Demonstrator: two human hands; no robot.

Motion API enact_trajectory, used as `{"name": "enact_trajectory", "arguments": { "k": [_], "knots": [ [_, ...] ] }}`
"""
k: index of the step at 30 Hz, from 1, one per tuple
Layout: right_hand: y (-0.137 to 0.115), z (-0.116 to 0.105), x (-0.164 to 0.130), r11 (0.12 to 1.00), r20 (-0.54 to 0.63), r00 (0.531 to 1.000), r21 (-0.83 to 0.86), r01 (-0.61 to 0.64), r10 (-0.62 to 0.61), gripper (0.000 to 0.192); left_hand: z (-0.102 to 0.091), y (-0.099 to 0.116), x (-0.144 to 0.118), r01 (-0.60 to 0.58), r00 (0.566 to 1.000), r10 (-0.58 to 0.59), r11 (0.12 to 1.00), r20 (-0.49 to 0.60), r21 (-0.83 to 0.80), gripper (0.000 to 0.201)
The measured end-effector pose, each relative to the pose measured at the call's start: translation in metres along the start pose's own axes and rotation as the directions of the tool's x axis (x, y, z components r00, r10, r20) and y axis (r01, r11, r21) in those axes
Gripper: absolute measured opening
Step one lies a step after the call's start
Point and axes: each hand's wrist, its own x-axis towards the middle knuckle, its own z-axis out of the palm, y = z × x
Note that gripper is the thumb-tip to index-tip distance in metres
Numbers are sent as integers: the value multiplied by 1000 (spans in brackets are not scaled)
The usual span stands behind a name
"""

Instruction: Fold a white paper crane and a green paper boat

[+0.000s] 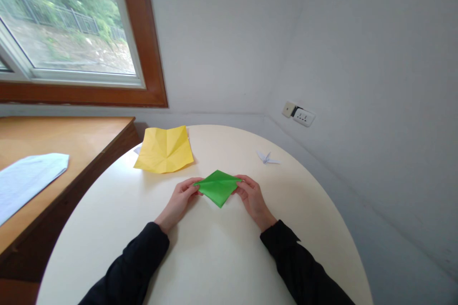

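Left hand point(181, 200) pinches the left corner of the green paper point(218, 187); right hand point(251, 196) pinches its right corner. Both hands are narrow, fingertips closed on the sheet, which lies folded into a kite-like shape, point toward me, flat on the round white bench point(222, 257).

Relative to the green paper: a yellow sheet point(165, 149), creased and opened out, lies beyond and to the left, apart from it. A small white folded crane point(267, 157) sits beyond and to the right, well apart. Further left, off the bench, a wooden ledge point(71, 143) carries a pale sheet point(26, 176). A wall socket point(303, 116) is on the wall beyond the crane.

Risks as I judge them: my grip is only at the two side corners, so uneven pull could skew the layers and put the next crease off the centre line. Pulling outward too hard could tear at the fold or spring the flaps open. The bench top looks smooth; the paper may slide if I press one-sided.
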Motion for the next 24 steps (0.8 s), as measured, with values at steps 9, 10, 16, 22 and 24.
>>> {"name": "enact_trajectory", "arguments": {
  "k": [9,10,16,22,24],
  "knots": [
    [-1,0,-1,1000,18,1000,-2,4,-4,5,1,1,0,14,1000,-14,1000,-5,5,16],
    [-2,0,-1,1000,20,1000,-4,3,-3,4,1,1,-1,16,1000,-16,1000,0,-1,16],
    [-2,0,-2,1000,32,999,-10,4,-3,2,2,2,-1,32,999,-31,999,21,-37,16],
    [-2,0,-1,1000,39,999,-2,0,0,2,4,3,-1,40,999,-40,997,8,-62,16],
    [-2,0,0,1000,42,999,-1,1,-1,2,4,4,-2,38,999,-38,998,5,-56,16]
  ]
}}
